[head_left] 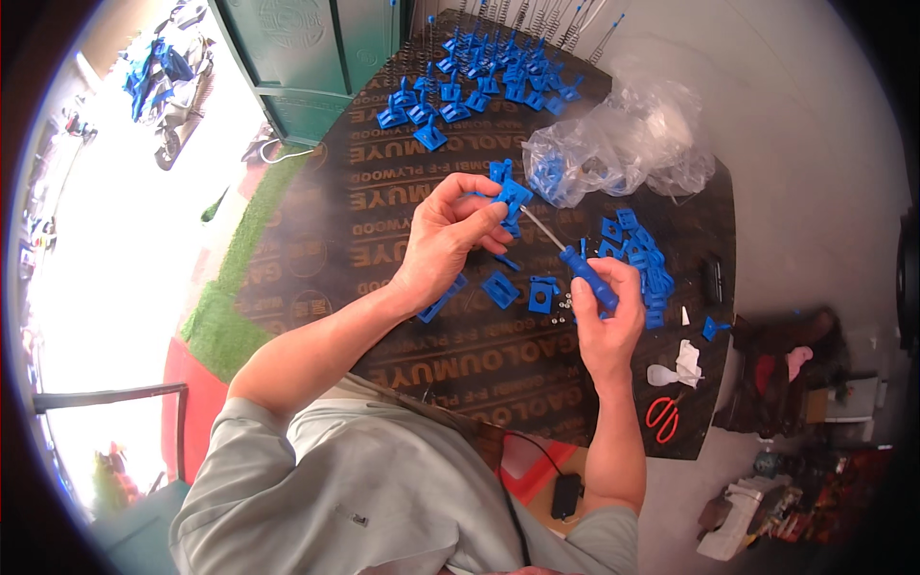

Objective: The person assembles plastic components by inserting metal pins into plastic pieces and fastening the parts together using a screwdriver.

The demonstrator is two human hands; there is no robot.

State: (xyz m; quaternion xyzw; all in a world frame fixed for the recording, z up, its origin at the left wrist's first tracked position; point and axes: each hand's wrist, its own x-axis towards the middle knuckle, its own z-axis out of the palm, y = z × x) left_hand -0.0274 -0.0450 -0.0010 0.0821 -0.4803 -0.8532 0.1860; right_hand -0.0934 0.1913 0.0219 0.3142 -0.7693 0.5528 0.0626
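My left hand (pixel 458 225) is closed on a blue plastic part (pixel 514 195), holding it up over the table. In my right hand (pixel 610 321) is a screwdriver (pixel 586 273) with a blue handle. Its metal shaft points up and left, and the tip meets or nearly meets the blue part; I cannot tell which. Below my hands lie a blue square plate with a round hole (pixel 541 296) and another blue plate (pixel 499 288). Small pale metal pieces (pixel 565 305) are scattered beside my right hand. A pile of blue parts (pixel 644 259) lies just beyond that hand.
Many blue parts with upright springs (pixel 479 81) stand at the table's far end. A clear plastic bag (pixel 623 144) with blue pieces lies nearer. Red-handled scissors (pixel 662 419), crumpled white tissue (pixel 688 364) and a black pen-like object (pixel 713 280) are along the right edge.
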